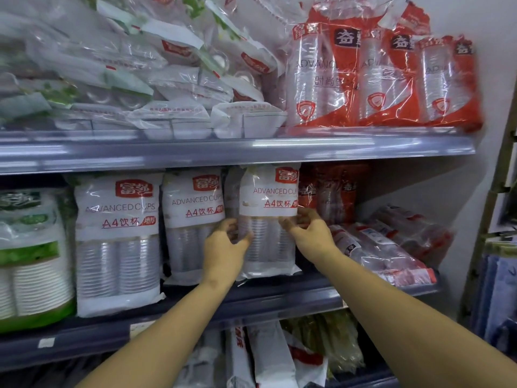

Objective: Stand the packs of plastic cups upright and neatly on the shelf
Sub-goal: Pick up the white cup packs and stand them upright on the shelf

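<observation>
A white pack of clear plastic cups (268,197) stands upright on the middle shelf (279,298). My left hand (223,247) grips its left side and my right hand (310,233) grips its right side, both at mid height. Two more white packs (117,242) (193,219) stand upright to its left. Behind my right hand, red packs (330,191) stand upright at the back. Further right, several red-trimmed packs (391,247) lie flat in a slanting pile on the same shelf.
A green pack of paper bowls (30,261) stands at the far left of the middle shelf. The top shelf holds heaped white packs (140,79) and upright red cup packs (377,79). More packs (265,359) sit on the shelf below. A wall closes the right side.
</observation>
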The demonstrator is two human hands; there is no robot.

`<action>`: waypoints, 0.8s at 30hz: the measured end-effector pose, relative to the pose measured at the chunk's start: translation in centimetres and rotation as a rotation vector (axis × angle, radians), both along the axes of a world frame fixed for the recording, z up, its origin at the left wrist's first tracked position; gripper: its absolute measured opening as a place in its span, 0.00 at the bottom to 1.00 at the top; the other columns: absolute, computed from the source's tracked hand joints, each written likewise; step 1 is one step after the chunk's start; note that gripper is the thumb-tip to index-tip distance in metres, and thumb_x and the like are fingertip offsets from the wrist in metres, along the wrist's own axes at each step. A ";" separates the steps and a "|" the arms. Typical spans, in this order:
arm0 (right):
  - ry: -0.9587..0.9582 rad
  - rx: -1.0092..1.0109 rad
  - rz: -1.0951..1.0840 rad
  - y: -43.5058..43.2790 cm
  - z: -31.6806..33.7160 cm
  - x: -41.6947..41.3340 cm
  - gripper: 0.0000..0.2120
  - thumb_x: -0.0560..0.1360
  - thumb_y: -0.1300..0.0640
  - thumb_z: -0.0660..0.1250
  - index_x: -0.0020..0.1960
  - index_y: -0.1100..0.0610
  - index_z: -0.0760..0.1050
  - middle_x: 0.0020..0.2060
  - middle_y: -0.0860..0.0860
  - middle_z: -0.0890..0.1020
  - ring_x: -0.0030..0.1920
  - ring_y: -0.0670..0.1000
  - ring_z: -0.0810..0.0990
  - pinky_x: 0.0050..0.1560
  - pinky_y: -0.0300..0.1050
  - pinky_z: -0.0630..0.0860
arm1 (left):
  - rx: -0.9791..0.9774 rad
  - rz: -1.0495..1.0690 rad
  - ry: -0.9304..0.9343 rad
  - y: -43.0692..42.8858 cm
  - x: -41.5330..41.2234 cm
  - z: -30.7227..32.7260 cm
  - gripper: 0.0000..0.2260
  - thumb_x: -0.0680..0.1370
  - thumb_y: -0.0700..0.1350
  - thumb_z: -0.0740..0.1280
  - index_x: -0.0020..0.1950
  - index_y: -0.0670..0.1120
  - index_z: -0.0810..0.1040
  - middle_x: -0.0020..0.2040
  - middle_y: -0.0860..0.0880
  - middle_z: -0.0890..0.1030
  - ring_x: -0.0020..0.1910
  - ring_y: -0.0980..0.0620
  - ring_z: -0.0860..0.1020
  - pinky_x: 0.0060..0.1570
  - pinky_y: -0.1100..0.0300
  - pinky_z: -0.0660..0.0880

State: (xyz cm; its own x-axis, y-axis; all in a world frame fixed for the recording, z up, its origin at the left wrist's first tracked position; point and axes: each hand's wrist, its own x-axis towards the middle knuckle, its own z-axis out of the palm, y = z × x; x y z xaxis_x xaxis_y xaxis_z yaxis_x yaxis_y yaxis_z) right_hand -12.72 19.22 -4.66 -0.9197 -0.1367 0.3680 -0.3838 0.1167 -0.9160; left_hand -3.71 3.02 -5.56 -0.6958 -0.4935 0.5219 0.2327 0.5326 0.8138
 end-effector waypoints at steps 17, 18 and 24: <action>-0.011 0.009 0.055 -3.6 -1.2 -3.4 0.24 0.71 0.51 0.77 0.62 0.55 0.71 0.50 0.49 0.78 0.49 0.50 0.78 0.48 0.43 0.76 | -0.291 0.166 0.037 -2.6 -2.4 -2.4 0.17 0.76 0.45 0.71 0.63 0.47 0.75 0.35 0.54 0.74 0.34 0.58 0.74 0.35 0.64 0.72; 0.008 0.025 0.062 -3.5 -1.2 -3.4 0.24 0.71 0.51 0.77 0.62 0.55 0.71 0.49 0.49 0.77 0.48 0.49 0.77 0.47 0.41 0.76 | -0.294 0.164 0.033 -2.7 -2.4 -2.5 0.17 0.76 0.45 0.70 0.64 0.47 0.74 0.34 0.55 0.73 0.33 0.59 0.74 0.35 0.64 0.71; 0.072 0.084 0.066 -3.5 -1.5 -3.6 0.27 0.69 0.47 0.78 0.62 0.54 0.70 0.47 0.45 0.77 0.48 0.49 0.78 0.48 0.46 0.79 | -0.308 0.163 0.069 -3.3 -2.3 -3.0 0.17 0.76 0.45 0.70 0.64 0.47 0.75 0.33 0.56 0.74 0.33 0.60 0.74 0.35 0.67 0.70</action>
State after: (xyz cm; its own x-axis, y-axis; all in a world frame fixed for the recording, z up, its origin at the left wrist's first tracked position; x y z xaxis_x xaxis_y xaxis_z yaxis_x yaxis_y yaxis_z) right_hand -16.31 15.68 -6.16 -0.8793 -0.2292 0.4175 -0.4577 0.1639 -0.8739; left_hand -6.04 -0.30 -8.55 -0.5792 -0.4068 0.7064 0.1732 0.7854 0.5943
